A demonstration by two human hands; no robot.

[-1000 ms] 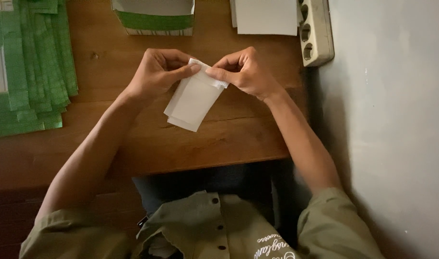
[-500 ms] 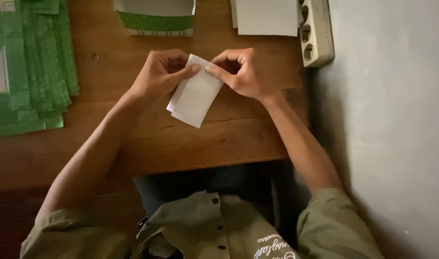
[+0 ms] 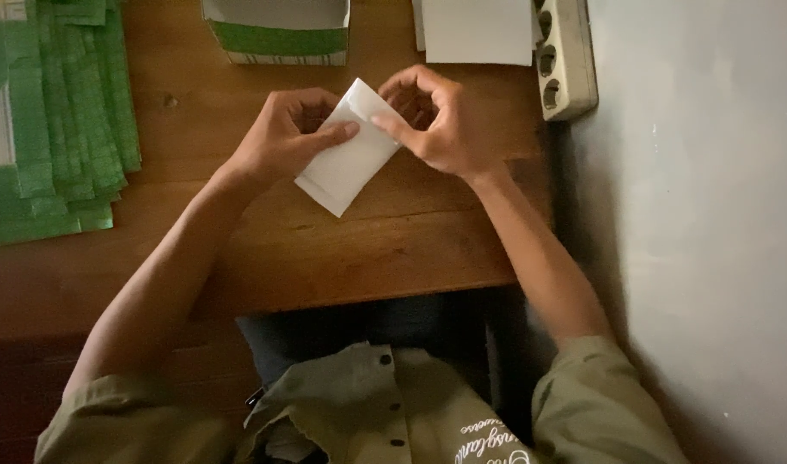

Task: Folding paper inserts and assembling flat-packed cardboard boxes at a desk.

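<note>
A small white folded paper piece (image 3: 342, 163), like a flat packet, hangs tilted just above the wooden table (image 3: 359, 249). My left hand (image 3: 286, 137) pinches its upper left edge with the thumb lying across the face. My right hand (image 3: 436, 116) grips the top right corner between thumb and forefinger. The lower end of the paper points toward me and rests near the tabletop.
A fanned stack of green and white flat sheets (image 3: 49, 120) covers the left of the table. A green and white open box (image 3: 277, 30) stands at the far edge, white sheets (image 3: 475, 30) beside it. A power strip (image 3: 565, 56) lies along the grey wall (image 3: 703, 215).
Both hands have drawn closer together at the paper's top edge, and the paper has shifted slightly away from me and turned a little steeper.
</note>
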